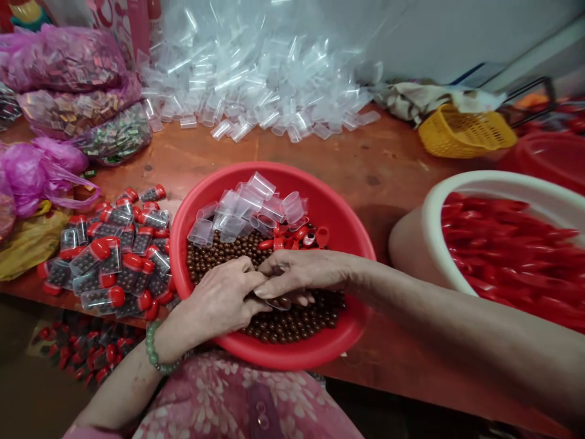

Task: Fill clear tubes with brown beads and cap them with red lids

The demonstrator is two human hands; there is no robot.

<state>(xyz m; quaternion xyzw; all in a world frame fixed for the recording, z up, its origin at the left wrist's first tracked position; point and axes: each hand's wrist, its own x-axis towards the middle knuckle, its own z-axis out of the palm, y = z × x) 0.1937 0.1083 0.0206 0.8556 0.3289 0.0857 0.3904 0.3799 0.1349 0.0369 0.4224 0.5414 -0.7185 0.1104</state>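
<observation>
My left hand (pixel 223 299) and my right hand (pixel 299 271) meet over a red basin (pixel 361 244). Both are closed around a small clear plastic container (pixel 278 303), mostly hidden by the fingers, with brown balls showing at its visible end. Under the hands, shiny brown balls (pixel 283 326) cover the basin's bottom. Empty clear containers (pixel 237 207) lie in a heap at the basin's far side, beside several red caps (pixel 322 236).
Left of the basin lie filled red-capped containers (pixel 132 262). Behind is a large pile of clear containers (pixel 265 91). A white tub (pixel 429 231) of red caps stands right, near a yellow basket (pixel 466 134). Pink plastic bags (pixel 73 61) sit at back left.
</observation>
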